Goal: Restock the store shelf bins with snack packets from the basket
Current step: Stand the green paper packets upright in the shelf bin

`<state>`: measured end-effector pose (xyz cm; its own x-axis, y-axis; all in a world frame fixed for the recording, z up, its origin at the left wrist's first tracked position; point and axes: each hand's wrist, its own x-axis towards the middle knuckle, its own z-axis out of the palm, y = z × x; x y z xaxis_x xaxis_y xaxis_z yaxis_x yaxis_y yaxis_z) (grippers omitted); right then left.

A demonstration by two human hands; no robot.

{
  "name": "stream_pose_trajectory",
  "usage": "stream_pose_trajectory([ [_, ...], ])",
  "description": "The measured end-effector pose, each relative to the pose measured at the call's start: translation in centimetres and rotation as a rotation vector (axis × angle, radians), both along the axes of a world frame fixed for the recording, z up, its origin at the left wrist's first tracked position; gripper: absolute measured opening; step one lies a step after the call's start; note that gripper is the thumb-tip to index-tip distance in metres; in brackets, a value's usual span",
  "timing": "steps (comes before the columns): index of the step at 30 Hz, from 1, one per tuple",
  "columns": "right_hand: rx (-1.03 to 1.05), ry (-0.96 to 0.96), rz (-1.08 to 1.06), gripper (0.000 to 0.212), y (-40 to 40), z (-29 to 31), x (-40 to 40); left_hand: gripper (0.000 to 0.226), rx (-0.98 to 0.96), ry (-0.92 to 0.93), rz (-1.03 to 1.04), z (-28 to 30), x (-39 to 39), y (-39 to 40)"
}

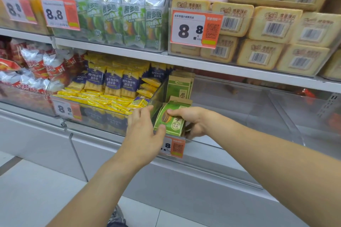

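I see the green snack packet, a flat kraft-paper pouch with a matte green face, a round seal and a folded brown top, standing upright at the front left corner of the clear bin on the lower shelf, just right of the frame's centre. My right hand has the grip closed round it from 3 o'clock: the thumb lies across the upper face and the fingers curl behind and under the pouch. My left hand is at 9 o'clock of the packet, fingers straight and loose; its thumb touches the pouch's lower left edge, and its fingertips reach the bin's transparent dividing wall, so that grip holds nothing. At 12 o'clock of the held pouch, deeper in the same bin, more green pouches of the same paper stand in a row; the rest of that glossy acrylic bin runs off toward 3 o'clock. Under my left hand, on the bin's front, an orange and white price tag is partly covered. At 9 o'clock sits the neighbouring bin of crinkly yellow and navy foil packets, some upright, some lying flat. Farther toward 9 o'clock are shiny red and silver bags. On the shelf above, at 12 o'clock, are green and silver pillow bags, and at 1 o'clock stacked square tan toast packs with barcode labels, fronted by a large price card. A pale tiled floor lies at 7 o'clock.
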<state>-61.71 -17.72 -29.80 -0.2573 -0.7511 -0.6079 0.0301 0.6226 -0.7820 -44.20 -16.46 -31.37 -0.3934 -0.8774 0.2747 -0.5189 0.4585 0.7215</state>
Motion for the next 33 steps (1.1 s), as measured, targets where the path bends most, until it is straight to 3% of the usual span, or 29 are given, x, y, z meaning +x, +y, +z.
stream_pose_trajectory([
  [4, -0.021, -0.133, 0.004, 0.012, -0.7, -1.1, 0.0, 0.058, 0.006, 0.002, 0.01, -0.1, -0.2, 0.0],
  [6, -0.065, -0.193, -0.006, 0.017, -0.7, -1.5, -0.3, 0.058, 0.006, 0.006, 0.012, 0.0, -0.2, 0.1],
  [8, -0.077, -0.17, 0.027, 0.025, -0.7, -1.7, -0.5, 0.057, 0.008, 0.029, 0.022, 0.1, -0.3, 0.1],
  [11, -0.109, -0.165, 0.078, 0.014, -0.3, -1.6, 0.0, 0.055, 0.027, 0.087, 0.047, 0.3, -0.1, -0.1],
  [13, -0.181, -0.082, 0.072, 0.019, 0.0, -1.4, 0.2, 0.056, 0.031, 0.095, 0.048, 0.3, 0.1, -0.2],
  [18, -0.603, 0.439, -0.056, 0.063, -0.7, -1.3, -0.9, 0.057, 0.025, 0.078, 0.031, 0.0, 0.1, -0.1],
  [21, -0.39, 0.817, -0.053, 0.121, -2.0, -2.2, -1.0, 0.057, 0.033, 0.07, 0.026, 0.0, 0.0, -0.1],
  [23, -0.319, 0.726, -0.053, 0.141, -2.9, -3.2, -1.2, 0.057, 0.026, 0.067, 0.022, -0.1, 0.0, 0.0],
  [24, -0.362, 0.632, -0.026, 0.131, -3.3, -3.6, -1.7, 0.057, 0.02, 0.065, 0.018, -0.1, -0.1, 0.0],
  [26, -0.443, 0.527, 0.066, 0.092, -3.3, -3.8, -2.4, 0.057, 0.015, 0.065, 0.01, -0.1, -0.1, 0.0],
  [27, -0.469, 0.518, 0.104, 0.084, -3.2, -3.7, -2.6, 0.057, 0.017, 0.065, 0.008, -0.2, -0.2, 0.0],
  [33, -0.528, 0.62, 0.256, 0.096, -3.5, -3.3, -2.4, 0.056, 0.015, 0.071, 0.023, 0.0, -0.3, 0.0],
])
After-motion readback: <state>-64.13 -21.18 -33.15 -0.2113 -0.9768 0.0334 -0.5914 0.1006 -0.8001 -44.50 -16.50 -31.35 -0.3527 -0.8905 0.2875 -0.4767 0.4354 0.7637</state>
